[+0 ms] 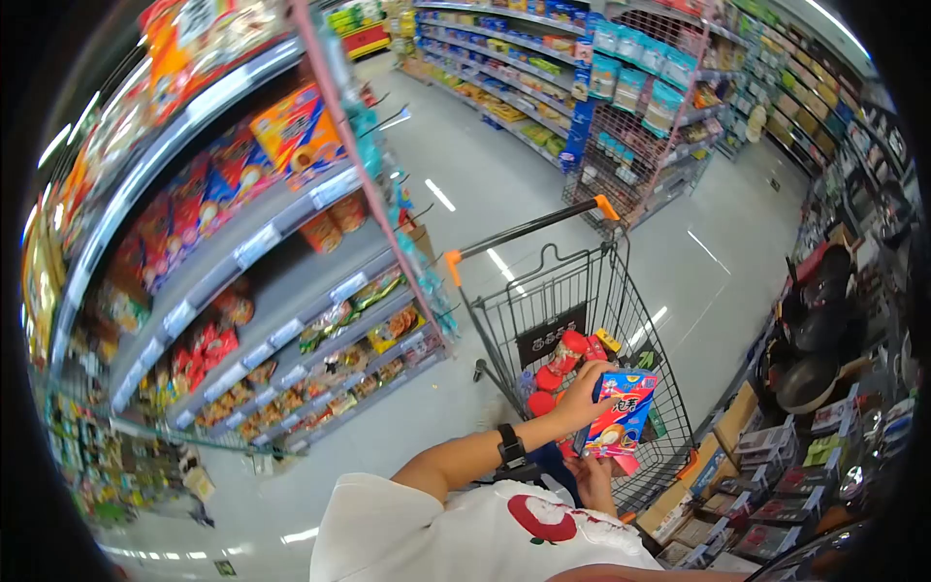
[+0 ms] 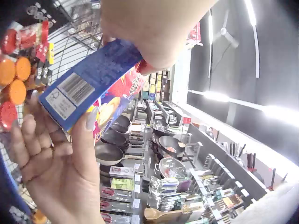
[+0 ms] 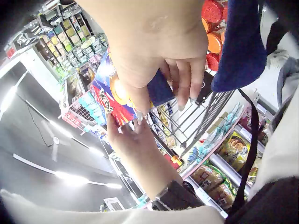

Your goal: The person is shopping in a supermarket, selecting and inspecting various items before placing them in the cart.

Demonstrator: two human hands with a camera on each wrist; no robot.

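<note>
A blue and red box of cream puffs [image 1: 622, 412] is held up over the shopping cart [image 1: 669, 388]. My left hand [image 1: 580, 396], with a dark watch on the wrist, grips the upper part of the box. Below it, my right hand [image 1: 594, 481] holds the lower end. In the left wrist view, the right thumb lies along one edge of the box and the fingers spread past the other side. The blue side panel [image 2: 93, 74] there carries a barcode. Red-lidded jars [image 1: 543, 403] and other packs lie in the cart beneath.
Snack shelves [image 1: 262, 242] rise at the left, with hooks at their end. On the right, a rack holds frying pans [image 1: 810, 383] and boxed kitchenware. The cart's handle [image 1: 529, 228] has orange ends. A wire rack of blue packs [image 1: 635, 87] stands farther off, across the grey floor [image 1: 446, 155].
</note>
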